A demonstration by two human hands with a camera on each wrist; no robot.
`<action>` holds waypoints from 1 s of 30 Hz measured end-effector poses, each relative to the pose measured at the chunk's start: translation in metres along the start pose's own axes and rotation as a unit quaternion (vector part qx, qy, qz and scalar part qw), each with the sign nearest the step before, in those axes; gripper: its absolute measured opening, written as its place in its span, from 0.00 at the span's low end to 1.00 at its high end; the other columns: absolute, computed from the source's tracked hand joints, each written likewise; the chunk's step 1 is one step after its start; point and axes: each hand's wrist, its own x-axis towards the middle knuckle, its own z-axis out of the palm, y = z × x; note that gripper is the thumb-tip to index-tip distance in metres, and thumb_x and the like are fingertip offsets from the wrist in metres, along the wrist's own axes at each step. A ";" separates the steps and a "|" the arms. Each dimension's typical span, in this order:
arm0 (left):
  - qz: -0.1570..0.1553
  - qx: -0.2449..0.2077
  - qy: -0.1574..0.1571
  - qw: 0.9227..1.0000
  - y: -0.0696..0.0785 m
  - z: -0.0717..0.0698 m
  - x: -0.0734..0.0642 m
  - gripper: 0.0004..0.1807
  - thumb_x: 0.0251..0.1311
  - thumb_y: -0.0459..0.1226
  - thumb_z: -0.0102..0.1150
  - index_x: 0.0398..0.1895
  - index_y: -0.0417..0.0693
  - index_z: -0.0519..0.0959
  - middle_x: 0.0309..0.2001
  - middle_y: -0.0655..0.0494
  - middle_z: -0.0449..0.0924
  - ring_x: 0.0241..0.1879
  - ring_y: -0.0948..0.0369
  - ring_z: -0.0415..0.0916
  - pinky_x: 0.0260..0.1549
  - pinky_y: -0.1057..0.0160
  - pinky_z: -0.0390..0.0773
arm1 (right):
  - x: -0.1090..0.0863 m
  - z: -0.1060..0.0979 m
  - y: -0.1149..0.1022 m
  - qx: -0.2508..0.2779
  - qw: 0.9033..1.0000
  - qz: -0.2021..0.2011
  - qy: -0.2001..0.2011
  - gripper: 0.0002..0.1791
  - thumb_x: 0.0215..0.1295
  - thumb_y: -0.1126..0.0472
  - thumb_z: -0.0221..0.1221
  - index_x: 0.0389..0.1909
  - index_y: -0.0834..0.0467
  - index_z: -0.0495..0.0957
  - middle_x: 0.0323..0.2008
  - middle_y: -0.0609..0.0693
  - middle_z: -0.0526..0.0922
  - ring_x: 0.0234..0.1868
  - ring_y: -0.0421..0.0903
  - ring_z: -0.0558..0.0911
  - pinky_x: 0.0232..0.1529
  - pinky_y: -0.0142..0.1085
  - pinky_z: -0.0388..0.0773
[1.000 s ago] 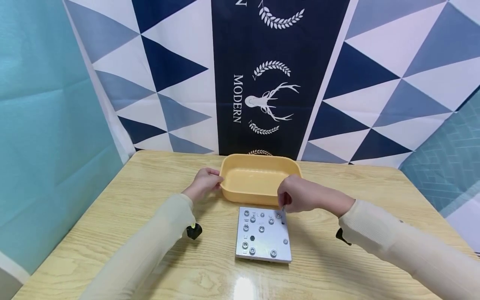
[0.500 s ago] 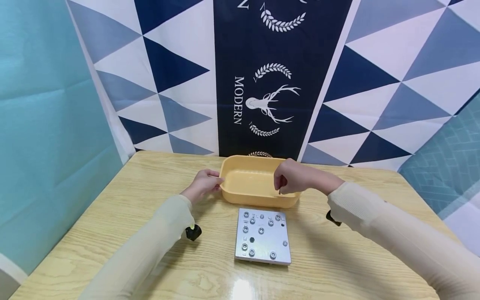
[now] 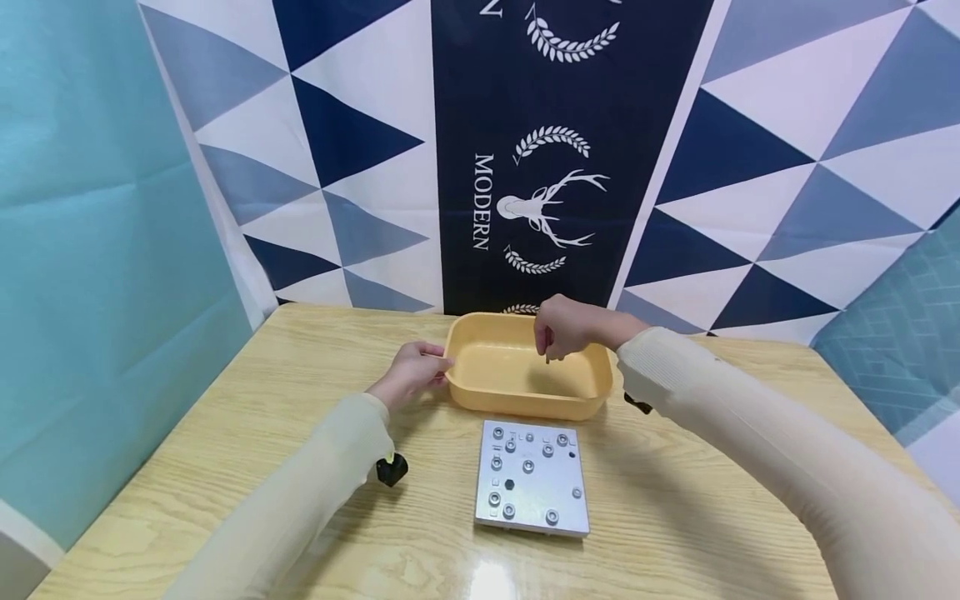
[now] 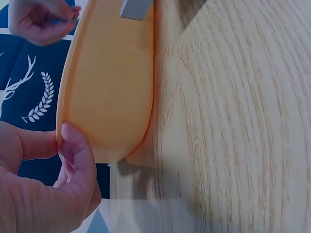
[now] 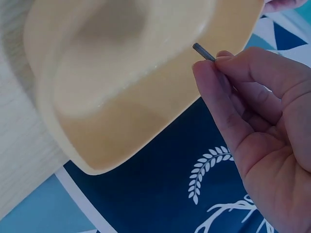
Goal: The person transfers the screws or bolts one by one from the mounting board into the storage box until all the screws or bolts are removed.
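Note:
A yellow-orange plastic basin [image 3: 525,407] stands toward the back of the table. My left hand [image 3: 412,367] pinches its left rim between thumb and fingers, seen close in the left wrist view. Above the basin's right half, my right hand [image 3: 564,327] holds a small threaded screw [image 5: 204,52] by one end, its threaded shank pointing out past the fingertips; the head is hidden in the grip. In front of the basin lies a square silver metal plate [image 3: 536,493] with several socket-head screws standing in it. A dark open hole shows near the plate's upper right corner, another left of its middle.
The wood-grain table [image 3: 315,367] carries the basin and plate. Right behind its back edge hangs a patterned cloth [image 3: 360,150] in blue, white and black. A teal curtain [image 3: 112,250] borders the left side.
My right hand, holding the screw, has lifted from the plate's upper right corner and moved back and left over the basin. A hole now shows at that corner. My left hand keeps its grip.

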 end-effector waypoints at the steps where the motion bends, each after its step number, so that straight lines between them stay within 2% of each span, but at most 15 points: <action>1: 0.000 -0.001 0.000 1.000 0.001 0.000 0.000 0.19 0.62 0.29 0.57 0.56 0.33 0.69 0.43 0.47 0.72 0.29 0.63 0.73 0.44 0.63 0.81 | 0.004 0.000 0.001 -0.005 1.000 0.000 0.000 0.04 0.46 0.72 0.65 0.22 0.61 0.84 0.18 0.48 0.85 0.18 0.35 0.79 0.27 0.27 0.80; 5: 0.004 -0.004 0.003 1.000 0.002 -0.001 -0.001 0.18 0.62 0.28 0.57 0.54 0.33 0.69 0.42 0.47 0.71 0.29 0.63 0.73 0.38 0.67 0.80 | 0.016 0.001 0.007 -0.013 1.000 -0.002 0.008 0.04 0.46 0.72 0.65 0.22 0.62 0.84 0.18 0.49 0.85 0.19 0.35 0.79 0.28 0.28 0.81; 11: 0.009 0.000 0.010 1.000 0.000 0.001 -0.005 0.16 0.61 0.27 0.58 0.50 0.33 0.70 0.37 0.49 0.71 0.27 0.63 0.72 0.29 0.72 0.78 | 0.030 0.009 0.013 -0.003 1.000 0.006 0.004 0.05 0.44 0.75 0.62 0.22 0.63 0.84 0.19 0.49 0.85 0.18 0.35 0.78 0.24 0.27 0.79; 15: 0.012 -0.003 0.014 1.000 -0.001 0.003 -0.005 0.16 0.60 0.27 0.58 0.51 0.32 0.71 0.37 0.49 0.71 0.28 0.63 0.73 0.25 0.74 0.77 | 0.037 0.012 0.015 -0.018 1.000 0.007 0.003 0.06 0.43 0.74 0.63 0.20 0.61 0.84 0.20 0.49 0.84 0.20 0.35 0.76 0.24 0.26 0.76; 19: 0.018 -0.001 0.022 1.000 -0.001 0.003 -0.005 0.16 0.60 0.28 0.59 0.51 0.33 0.71 0.38 0.49 0.72 0.29 0.63 0.74 0.29 0.72 0.80 | 0.043 0.013 0.018 -0.039 0.999 0.004 0.001 0.05 0.41 0.72 0.66 0.17 0.58 0.84 0.21 0.48 0.84 0.22 0.36 0.75 0.24 0.26 0.76; 24: 0.016 0.010 0.030 0.999 -0.001 0.003 -0.006 0.15 0.59 0.28 0.60 0.49 0.34 0.72 0.40 0.48 0.73 0.29 0.62 0.75 0.30 0.71 0.81 | 0.047 0.019 0.022 -0.036 0.999 0.026 -0.026 0.05 0.43 0.71 0.68 0.20 0.59 0.84 0.21 0.46 0.84 0.21 0.35 0.76 0.26 0.26 0.77; 30: 0.019 0.008 0.031 0.999 -0.003 0.000 -0.004 0.14 0.59 0.28 0.59 0.48 0.34 0.73 0.38 0.48 0.74 0.29 0.62 0.75 0.39 0.64 0.84 | 0.050 0.023 0.020 -0.052 0.997 0.037 -0.053 0.06 0.43 0.72 0.65 0.24 0.60 0.86 0.23 0.46 0.85 0.24 0.36 0.77 0.27 0.27 0.78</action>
